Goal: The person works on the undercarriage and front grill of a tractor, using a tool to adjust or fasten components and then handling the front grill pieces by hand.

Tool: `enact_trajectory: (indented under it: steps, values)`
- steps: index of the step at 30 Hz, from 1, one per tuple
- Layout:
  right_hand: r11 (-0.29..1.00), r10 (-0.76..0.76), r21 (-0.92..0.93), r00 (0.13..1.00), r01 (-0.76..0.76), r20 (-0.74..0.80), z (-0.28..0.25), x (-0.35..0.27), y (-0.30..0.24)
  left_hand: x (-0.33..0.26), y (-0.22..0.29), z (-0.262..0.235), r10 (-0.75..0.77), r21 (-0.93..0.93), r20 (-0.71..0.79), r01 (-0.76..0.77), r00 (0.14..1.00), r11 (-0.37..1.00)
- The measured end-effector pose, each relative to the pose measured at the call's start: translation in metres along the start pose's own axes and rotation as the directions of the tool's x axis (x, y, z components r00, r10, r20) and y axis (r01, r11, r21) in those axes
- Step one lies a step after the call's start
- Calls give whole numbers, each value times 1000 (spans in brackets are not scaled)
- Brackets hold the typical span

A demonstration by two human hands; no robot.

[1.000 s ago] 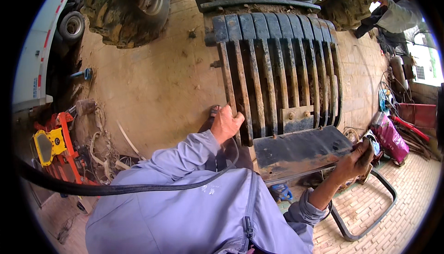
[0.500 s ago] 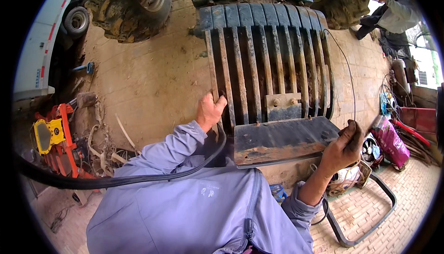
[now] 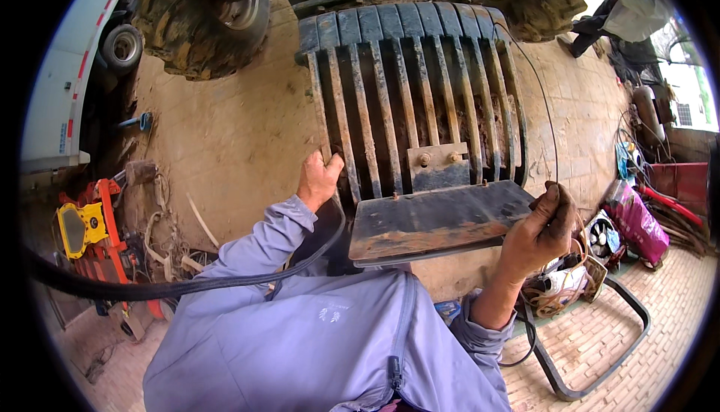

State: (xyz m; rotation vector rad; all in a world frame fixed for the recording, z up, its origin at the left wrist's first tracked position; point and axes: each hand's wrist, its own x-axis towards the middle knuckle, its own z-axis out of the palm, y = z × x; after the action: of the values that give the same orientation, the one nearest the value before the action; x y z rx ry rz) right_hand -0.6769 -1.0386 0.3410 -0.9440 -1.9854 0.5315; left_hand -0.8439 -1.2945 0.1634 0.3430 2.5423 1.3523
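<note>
Rusty plate [image 3: 439,221], right hand [image 3: 541,228] at edge, left hand [image 3: 319,181] on grille [image 3: 409,104]

Soft, even daylight with faint shadows, a blown-out bright patch at the upper right edge, sharp focus in the centre, strong fisheye bending of straight lines toward the rim, and a black circular border around the view.

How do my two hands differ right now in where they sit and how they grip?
The left hand rests on the outermost left bar of the ribbed metal block, fingers curled over its edge; the right hand is at the right end of the flat rusty plate, pinching a thin wire. The left hand sits higher and farther away, the right lower and nearer. The right hand looks grimier. Both are bare, with blue sleeves.
</note>
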Motion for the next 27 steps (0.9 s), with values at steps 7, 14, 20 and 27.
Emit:
enact_trajectory:
  steps: [7, 14, 20, 27]
  values:
    - [1000, -9, 5, 1000, 9, 21, -2, 1, 0, 2, -1, 0, -11, -14, 31, 11, 999, 1000]
    - [999, -22, 23, 1000, 22, -7, -1, 0, 5, 2, 9, -5, -42, -8, 52, 43, 998, 999]
    - [999, -11, 43, 1000, 11, 7, -1, 1, 3, 2, 8, -7, -6, 5, 40, 6, 999, 1000]
    - [999, -24, 35, 1000, 24, 3, -3, 1, 2, 3, -5, -3, -16, 18, 45, 15, 999, 1000]
